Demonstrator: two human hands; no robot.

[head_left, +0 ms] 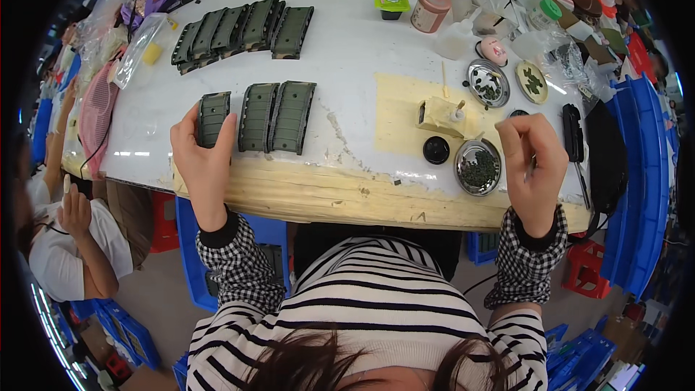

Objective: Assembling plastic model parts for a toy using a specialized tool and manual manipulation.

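My left hand (200,170) grips a dark green, ribbed, slightly curved plastic panel (213,114) by its sides, at the left of the white table. Two similar panels (275,117) stand just to the right of it. Above the table's right front, my right hand (539,170) is closed in a pinch; whatever is between the fingers is too small to make out. Beside that hand lies a round metal dish (476,192) with many tiny dark green pieces. Left of the dish are a black round cap (436,150) and a tape-wrapped block (436,117) with a small post.
More green panels (242,25) form a row farther back. A second metal dish (476,66), a pale yellow dish (523,76) and a pink-brown jar (431,11) stand at the right. Blue bins (637,181) flank the table; a person (79,246) sits at left.
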